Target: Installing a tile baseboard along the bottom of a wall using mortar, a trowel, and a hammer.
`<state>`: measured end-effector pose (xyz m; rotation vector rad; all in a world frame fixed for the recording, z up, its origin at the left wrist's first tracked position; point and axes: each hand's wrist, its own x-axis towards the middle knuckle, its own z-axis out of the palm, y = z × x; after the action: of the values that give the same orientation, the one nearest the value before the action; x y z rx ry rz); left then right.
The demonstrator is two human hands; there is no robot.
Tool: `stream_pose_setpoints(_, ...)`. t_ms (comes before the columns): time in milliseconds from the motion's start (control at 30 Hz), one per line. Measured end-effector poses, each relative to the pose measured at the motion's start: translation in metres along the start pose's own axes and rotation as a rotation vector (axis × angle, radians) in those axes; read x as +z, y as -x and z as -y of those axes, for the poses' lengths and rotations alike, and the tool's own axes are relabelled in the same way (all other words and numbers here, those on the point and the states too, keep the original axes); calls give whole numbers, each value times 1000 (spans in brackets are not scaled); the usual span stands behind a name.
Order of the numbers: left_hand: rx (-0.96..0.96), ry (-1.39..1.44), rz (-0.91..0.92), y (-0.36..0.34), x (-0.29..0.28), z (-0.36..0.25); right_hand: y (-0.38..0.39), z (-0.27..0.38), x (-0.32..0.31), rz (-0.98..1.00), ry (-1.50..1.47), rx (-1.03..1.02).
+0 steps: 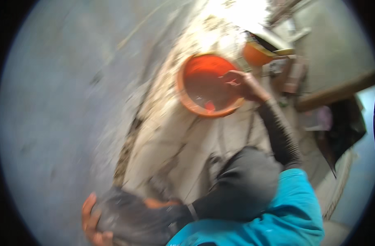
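Observation:
An orange bucket [180, 86] with cloudy water in it stands on the ground in front of me. Over its right rim reaches my right hand [241, 84], fingers loosely bent and apart above the water, with nothing visible in them. A small pinkish-red thing [210, 106] shows in the water by the near rim; its kind is unclear. My left hand [95, 221] rests at the lower left against my bent knee in dark trousers [126, 213], its fingers spread. The picture is blurred by motion.
A grey wall [72, 102] runs along the left side. Behind the bucket, to the right, is an orange container [256, 54] with a dark and pale object on top. A wooden beam [339, 91] juts in at the right. Cracked paving [171, 139] lies below.

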<state>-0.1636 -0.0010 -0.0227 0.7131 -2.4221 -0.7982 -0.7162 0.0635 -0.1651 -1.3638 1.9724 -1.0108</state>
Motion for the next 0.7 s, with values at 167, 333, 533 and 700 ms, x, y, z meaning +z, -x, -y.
stream_pose_setpoints(167,-62,-177,378,-72,1,-27,17,-30,-109,-380,429,-76)
stream_pose_setpoints(333,-194,-284,643,-114,23,-33,-15,-86,-223,-455,696,182)
stream_pose_setpoints(533,-293,-239,675,-163,41,-50,-111,-177,-290,-214,984,483)
stream_pose_setpoints(700,-690,104,355,-136,8,-28,-178,-259,-316,-58,907,502)
